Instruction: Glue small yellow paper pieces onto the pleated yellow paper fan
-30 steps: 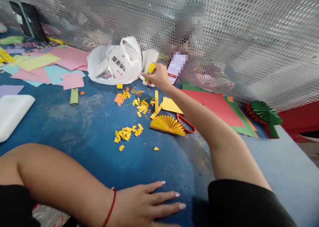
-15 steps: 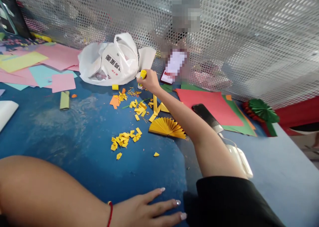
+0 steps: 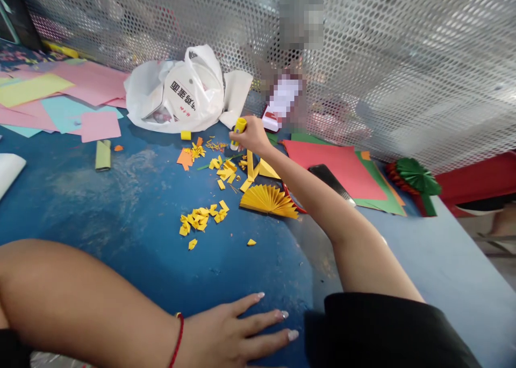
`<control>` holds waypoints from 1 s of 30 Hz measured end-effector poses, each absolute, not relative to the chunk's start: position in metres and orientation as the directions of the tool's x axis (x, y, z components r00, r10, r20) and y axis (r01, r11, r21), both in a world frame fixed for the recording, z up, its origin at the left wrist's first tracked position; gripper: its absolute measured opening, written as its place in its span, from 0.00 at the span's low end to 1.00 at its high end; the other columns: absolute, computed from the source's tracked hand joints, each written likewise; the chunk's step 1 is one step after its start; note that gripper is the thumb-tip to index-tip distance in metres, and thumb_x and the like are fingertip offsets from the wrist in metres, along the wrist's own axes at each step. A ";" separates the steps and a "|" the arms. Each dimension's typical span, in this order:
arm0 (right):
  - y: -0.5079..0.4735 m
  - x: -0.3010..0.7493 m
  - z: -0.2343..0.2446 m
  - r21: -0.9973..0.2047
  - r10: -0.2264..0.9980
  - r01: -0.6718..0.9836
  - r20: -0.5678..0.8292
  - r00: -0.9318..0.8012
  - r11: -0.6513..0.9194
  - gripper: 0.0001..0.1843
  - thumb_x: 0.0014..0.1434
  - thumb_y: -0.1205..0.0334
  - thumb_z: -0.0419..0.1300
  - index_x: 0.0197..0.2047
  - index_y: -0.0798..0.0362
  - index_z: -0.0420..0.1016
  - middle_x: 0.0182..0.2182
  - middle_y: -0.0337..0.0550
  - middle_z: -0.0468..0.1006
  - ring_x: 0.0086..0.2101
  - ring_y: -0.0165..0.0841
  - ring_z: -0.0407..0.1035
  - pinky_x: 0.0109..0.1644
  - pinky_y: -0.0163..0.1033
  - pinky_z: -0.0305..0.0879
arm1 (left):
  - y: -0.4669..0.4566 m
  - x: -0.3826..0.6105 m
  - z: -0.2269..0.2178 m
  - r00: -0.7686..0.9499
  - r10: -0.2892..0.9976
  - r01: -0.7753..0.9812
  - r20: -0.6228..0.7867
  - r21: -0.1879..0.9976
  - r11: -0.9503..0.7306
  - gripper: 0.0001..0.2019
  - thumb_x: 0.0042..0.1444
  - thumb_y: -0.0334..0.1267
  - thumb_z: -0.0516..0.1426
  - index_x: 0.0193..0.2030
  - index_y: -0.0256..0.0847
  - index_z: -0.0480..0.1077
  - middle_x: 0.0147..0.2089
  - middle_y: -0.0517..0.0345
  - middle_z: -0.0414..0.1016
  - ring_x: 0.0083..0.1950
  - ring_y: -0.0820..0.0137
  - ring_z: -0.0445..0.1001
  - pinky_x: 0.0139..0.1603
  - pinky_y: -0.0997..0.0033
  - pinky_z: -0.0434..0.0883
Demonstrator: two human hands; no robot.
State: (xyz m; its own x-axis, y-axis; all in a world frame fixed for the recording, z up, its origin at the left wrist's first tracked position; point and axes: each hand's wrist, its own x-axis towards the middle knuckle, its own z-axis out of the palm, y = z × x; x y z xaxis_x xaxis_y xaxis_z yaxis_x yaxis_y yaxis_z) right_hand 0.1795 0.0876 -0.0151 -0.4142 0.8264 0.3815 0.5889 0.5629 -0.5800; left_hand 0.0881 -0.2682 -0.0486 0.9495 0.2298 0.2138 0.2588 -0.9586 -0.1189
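Observation:
My right hand (image 3: 255, 134) grips a yellow glue stick (image 3: 239, 127) near the back of the table, with my fingers wrapped round it. A small yellow cap (image 3: 186, 135) lies apart to its left. My left hand (image 3: 237, 333) rests flat on the blue table (image 3: 133, 206) at the front, fingers spread, nothing under them that I can see. Between the hands lie a pleated yellow paper fan (image 3: 269, 200), a cluster of small folded yellow paper pieces (image 3: 199, 219) and more yellow scraps (image 3: 226, 170). One small piece (image 3: 251, 242) sits alone nearer my left hand.
A white plastic bag (image 3: 175, 96) stands against the perforated metal panel (image 3: 382, 61). Pink paper sheets (image 3: 94, 85) spread at the left, near an olive-green block (image 3: 103, 155). To the right are red paper (image 3: 338, 161), a dark phone (image 3: 330, 182), a lit phone (image 3: 282, 101) and a green rosette (image 3: 417, 175).
My right hand has drawn slightly right and towards me with the glue stick, away from the bag. My left hand stays flat on the table. The view has shifted a little.

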 end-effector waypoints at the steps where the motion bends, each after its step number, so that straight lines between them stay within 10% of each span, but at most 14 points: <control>1: 0.086 0.182 -0.016 -0.572 0.819 0.586 0.384 -0.427 0.573 0.14 0.48 0.65 0.64 0.21 0.50 0.61 0.19 0.39 0.70 0.24 0.35 0.68 0.34 0.43 0.68 | -0.268 0.088 -0.047 0.950 0.230 0.259 0.212 -0.118 -0.959 0.24 0.71 0.43 0.44 0.72 0.62 0.53 0.73 0.69 0.55 0.73 0.68 0.56 0.68 0.63 0.65; 30: 0.120 0.158 -0.022 -0.497 0.760 0.576 0.460 -0.460 0.649 0.13 0.50 0.64 0.63 0.22 0.50 0.61 0.22 0.38 0.69 0.29 0.33 0.65 0.37 0.39 0.65 | -0.266 0.090 -0.062 0.934 0.225 0.295 0.277 -0.240 -0.925 0.23 0.70 0.37 0.45 0.70 0.56 0.60 0.75 0.74 0.51 0.74 0.73 0.53 0.68 0.70 0.67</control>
State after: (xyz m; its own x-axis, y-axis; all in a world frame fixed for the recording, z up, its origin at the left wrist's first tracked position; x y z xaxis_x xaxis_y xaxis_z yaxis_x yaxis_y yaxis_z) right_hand 0.1576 0.1199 -0.0215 -0.4600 0.7597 0.4597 0.5756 0.6493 -0.4971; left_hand 0.0905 -0.2659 -0.0622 0.9339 0.2253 0.2775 0.2945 -0.9249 -0.2403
